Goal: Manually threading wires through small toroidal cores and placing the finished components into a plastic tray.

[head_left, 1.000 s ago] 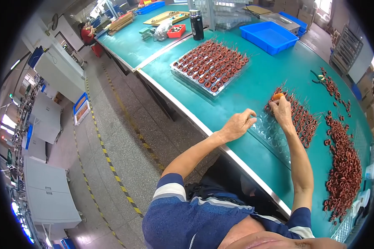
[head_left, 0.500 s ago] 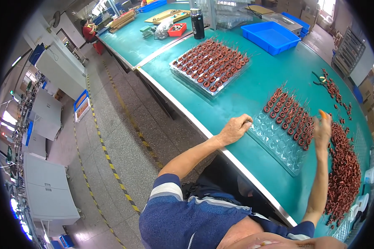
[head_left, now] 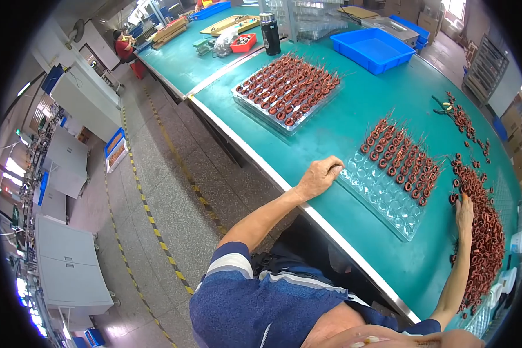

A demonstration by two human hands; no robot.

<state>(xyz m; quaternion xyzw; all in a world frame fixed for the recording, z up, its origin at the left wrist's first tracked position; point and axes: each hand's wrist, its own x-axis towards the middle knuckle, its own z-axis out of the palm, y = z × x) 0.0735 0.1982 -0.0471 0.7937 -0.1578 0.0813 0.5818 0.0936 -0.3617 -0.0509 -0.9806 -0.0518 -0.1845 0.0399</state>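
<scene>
A clear plastic tray (head_left: 372, 194) with round pockets lies on the green table, its far-right rows filled with copper-red wire-wound ring coils (head_left: 396, 162), leads pointing up. My left hand (head_left: 319, 178) pinches the tray's left corner. At the right, my right hand (head_left: 464, 216) reaches to the edge of a big heap of loose coils (head_left: 486, 249). An orange cover shows on one of its fingers. Its fingertips are drawn together at a coil (head_left: 453, 198) beside the heap; the grip itself is partly hidden.
Farther back stands a full tray of coils (head_left: 288, 93) on stacked trays. Beyond it are a black flask (head_left: 269, 35), a red box of small parts (head_left: 243, 43) and a blue bin (head_left: 374, 51). Pliers (head_left: 443, 106) lie near scattered coils. A seated person (head_left: 123, 46) is far left.
My right hand has moved from the tray's filled rows right and toward me, to the coil heap. My left hand stays on the tray corner. The view has shifted slightly.
</scene>
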